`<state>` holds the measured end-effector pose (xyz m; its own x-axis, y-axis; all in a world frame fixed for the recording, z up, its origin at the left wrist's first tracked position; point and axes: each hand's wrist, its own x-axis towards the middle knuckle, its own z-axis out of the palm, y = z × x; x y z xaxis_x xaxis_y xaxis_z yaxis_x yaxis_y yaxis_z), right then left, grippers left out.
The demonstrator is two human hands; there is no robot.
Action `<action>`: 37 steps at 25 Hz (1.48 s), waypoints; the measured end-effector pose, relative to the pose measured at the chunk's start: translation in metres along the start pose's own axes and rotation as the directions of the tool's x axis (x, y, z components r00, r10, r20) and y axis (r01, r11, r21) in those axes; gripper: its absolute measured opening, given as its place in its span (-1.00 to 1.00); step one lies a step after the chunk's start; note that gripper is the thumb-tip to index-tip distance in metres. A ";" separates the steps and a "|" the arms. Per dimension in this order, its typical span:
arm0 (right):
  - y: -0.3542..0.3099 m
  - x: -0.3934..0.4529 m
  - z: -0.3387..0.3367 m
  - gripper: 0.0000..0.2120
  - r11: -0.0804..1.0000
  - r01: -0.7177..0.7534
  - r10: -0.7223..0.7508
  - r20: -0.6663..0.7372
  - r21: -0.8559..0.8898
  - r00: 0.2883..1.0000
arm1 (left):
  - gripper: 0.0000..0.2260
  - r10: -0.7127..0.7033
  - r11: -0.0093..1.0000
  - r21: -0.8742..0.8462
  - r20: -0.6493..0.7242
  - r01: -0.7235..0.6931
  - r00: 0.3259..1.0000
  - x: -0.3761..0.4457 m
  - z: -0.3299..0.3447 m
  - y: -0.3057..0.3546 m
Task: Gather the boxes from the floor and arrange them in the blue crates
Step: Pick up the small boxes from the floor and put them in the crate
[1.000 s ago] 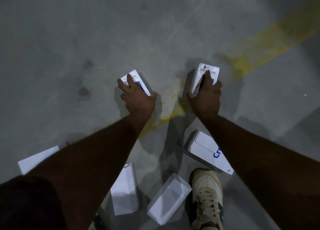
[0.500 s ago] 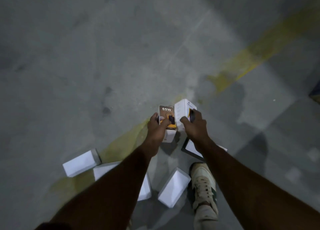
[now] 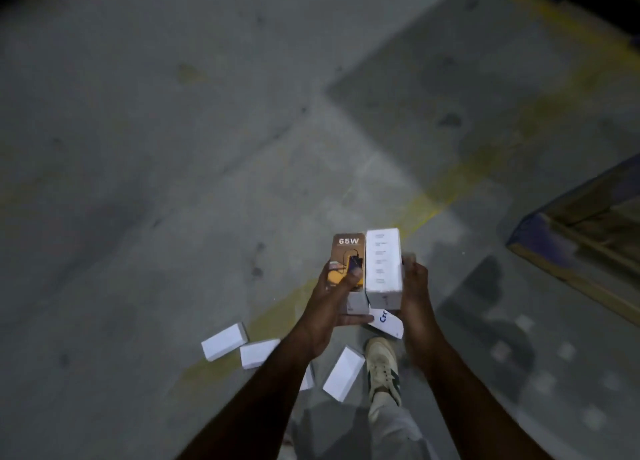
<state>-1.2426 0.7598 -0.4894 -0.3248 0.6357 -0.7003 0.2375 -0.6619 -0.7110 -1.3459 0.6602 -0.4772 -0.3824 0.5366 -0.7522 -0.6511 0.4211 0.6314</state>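
Note:
My left hand [image 3: 332,303] grips a brown box marked 65W [image 3: 348,251], thumb across its front. My right hand [image 3: 415,286] holds a white box [image 3: 383,262] pressed side by side against the brown one, both lifted well above the floor. Several white boxes lie on the concrete below: one [image 3: 224,341] at the left, one [image 3: 258,353] beside it, one [image 3: 343,373] near my shoe, and one with blue lettering [image 3: 388,322] partly hidden under my hands. A blue crate's corner [image 3: 533,234] shows at the right edge.
My right shoe [image 3: 382,366] stands on the floor beside the loose boxes. A worn yellow line [image 3: 433,196] runs diagonally across the grey concrete. A wooden pallet-like structure [image 3: 595,231] sits inside the blue frame at the right.
Both hands picked a box off the floor, brought the two together and raised them. The view has lifted and swung right, bringing the blue crate corner into sight.

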 end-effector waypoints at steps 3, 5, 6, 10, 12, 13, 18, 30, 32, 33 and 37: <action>-0.053 -0.062 -0.012 -0.72 0.997 0.074 -0.075 -0.081 -0.020 0.994 | -0.38 0.075 0.997 0.027 0.054 -0.076 0.996 -0.066 0.019 0.029; -0.075 -0.107 -0.015 -0.74 0.991 0.133 -0.136 -0.110 -0.035 0.985 | -0.50 0.135 0.988 0.058 0.091 -0.141 0.987 -0.105 0.025 0.042; -0.081 -0.130 -0.014 -0.72 0.986 0.162 -0.164 -0.115 -0.029 0.980 | -0.54 0.162 0.982 0.076 0.111 -0.170 0.981 -0.123 0.026 0.047; -0.081 -0.228 -0.017 -0.71 0.971 0.221 -0.207 -0.145 0.095 0.968 | -0.51 0.217 0.960 0.115 0.273 -0.256 0.937 -0.196 0.015 0.059; -0.073 -0.278 -0.021 -0.72 0.947 0.252 -0.226 -0.146 0.197 0.963 | -0.51 0.217 0.961 0.083 0.357 -0.263 0.909 -0.234 0.002 0.060; -0.067 -0.301 -0.023 -0.74 0.933 0.259 -0.228 -0.143 0.252 0.963 | -0.52 0.212 0.964 0.067 0.396 -0.258 0.894 -0.253 -0.005 0.060; -0.029 -0.400 -0.041 -0.84 0.859 0.338 -0.284 -0.192 0.383 0.939 | -0.50 0.122 0.977 0.079 0.555 -0.198 0.823 -0.328 -0.010 0.049; 0.059 -0.572 -0.212 -0.58 0.716 0.620 -0.360 -0.590 0.323 0.723 | -0.15 -0.259 0.935 0.334 0.872 -0.119 0.415 -0.454 0.138 -0.062; 0.087 -0.613 -0.252 -0.47 0.710 0.656 -0.387 -0.636 0.257 0.667 | -0.13 -0.349 0.888 0.420 0.880 -0.187 0.322 -0.484 0.173 -0.103; 0.102 -0.634 -0.272 -0.47 0.710 0.665 -0.386 -0.660 0.234 0.644 | -0.13 -0.381 0.868 0.447 0.879 -0.215 0.285 -0.501 0.190 -0.125; 0.168 -0.712 -0.358 -0.57 0.651 0.722 -0.292 -0.801 0.234 0.523 | -0.14 -0.459 0.841 0.494 0.868 -0.221 0.190 -0.571 0.255 -0.220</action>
<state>-0.6435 0.3383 -0.1325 0.4935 0.8440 -0.2099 -0.2939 -0.0653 -0.9536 -0.8176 0.4475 -0.1383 0.7952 0.5430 -0.2697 -0.1392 0.5965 0.7905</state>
